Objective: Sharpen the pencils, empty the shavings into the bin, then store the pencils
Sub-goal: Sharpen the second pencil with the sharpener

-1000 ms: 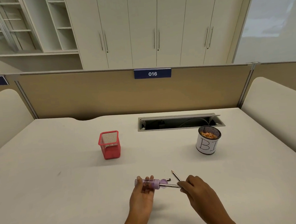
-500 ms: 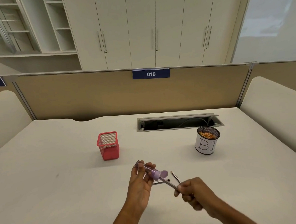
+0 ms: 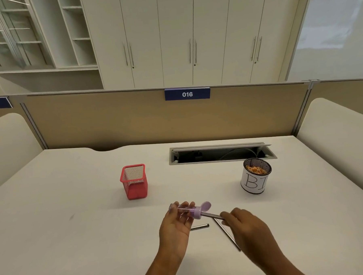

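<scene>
your left hand (image 3: 176, 223) covers most of the first loose pencil (image 3: 200, 227); only its end pokes out at 3 o'clock of the palm. your right hand (image 3: 250, 228) hides part of the second loose pencil (image 3: 221, 225) and the back end of the held pencil (image 3: 212, 215). its tip is buried in the sharpener (image 3: 196, 212), can't see it. bin (image 3: 255, 178) label reads only "bi". left hand grasps the sharpener: lilac, clear barrel, round flap sticking up, over the table (image 3: 76, 237) near 6 o'clock. right fingers pinch the held pencil's shaft. red mesh holder (image 3: 134, 182) at 10 o'clock of the hands, bin with orange shavings at 2 o'clock.
</scene>
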The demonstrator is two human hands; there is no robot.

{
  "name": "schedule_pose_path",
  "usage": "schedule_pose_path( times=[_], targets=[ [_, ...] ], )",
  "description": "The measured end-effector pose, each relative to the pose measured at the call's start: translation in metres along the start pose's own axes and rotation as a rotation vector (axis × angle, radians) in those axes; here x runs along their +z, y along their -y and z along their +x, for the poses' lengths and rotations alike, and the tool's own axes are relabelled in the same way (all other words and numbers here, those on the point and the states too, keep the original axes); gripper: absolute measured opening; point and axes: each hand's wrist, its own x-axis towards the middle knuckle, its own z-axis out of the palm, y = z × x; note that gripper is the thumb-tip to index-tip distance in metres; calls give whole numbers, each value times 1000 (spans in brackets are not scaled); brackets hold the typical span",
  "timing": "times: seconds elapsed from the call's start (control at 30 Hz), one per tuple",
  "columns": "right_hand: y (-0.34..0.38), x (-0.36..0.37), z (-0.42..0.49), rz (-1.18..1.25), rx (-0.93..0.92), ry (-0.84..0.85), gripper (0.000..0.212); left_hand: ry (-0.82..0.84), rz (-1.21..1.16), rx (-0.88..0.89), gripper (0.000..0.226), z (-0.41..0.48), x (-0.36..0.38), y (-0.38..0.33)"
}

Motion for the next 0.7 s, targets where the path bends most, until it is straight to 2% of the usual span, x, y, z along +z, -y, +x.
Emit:
schedule_pose_path(
  times=[0.07,0.17,0.23,0.3,0.33,0.37,0.43,0.47,0.53,0.6,0.7],
  targets=[
    [8,7,-3,-83,-106,-111,32,-74,-78,17,31,-2,5,0],
    [19,9,-3,-129,-146,-178,47,-152,-101,88,38,-2,10,2],
    [24,10,-5,-110,-112,-105,37,-170,-78,113,36,-1,8,4],
    [31,6,-4,-56,-4,67,16,-175,-48,107,35,0,5,4],
    [34,5,-3,59,134,202,12,-173,-29,103,35,0,4,4],
    [36,3,0,305,335,376,15,-168,-9,98,36,0,3,5],
    [36,-10,10,1001,888,684,27,-163,27,81,36,0,-1,7],
    [33,-14,12,1249,1099,826,30,-167,34,68,37,0,-3,9],
    [29,-14,9,1485,1260,936,33,-172,41,43,38,0,-6,11],
    [26,-14,9,1446,1220,928,31,-182,32,30,38,1,-8,11],
    [28,-14,9,1105,904,751,15,-192,0,28,38,4,-9,11]
  ],
)
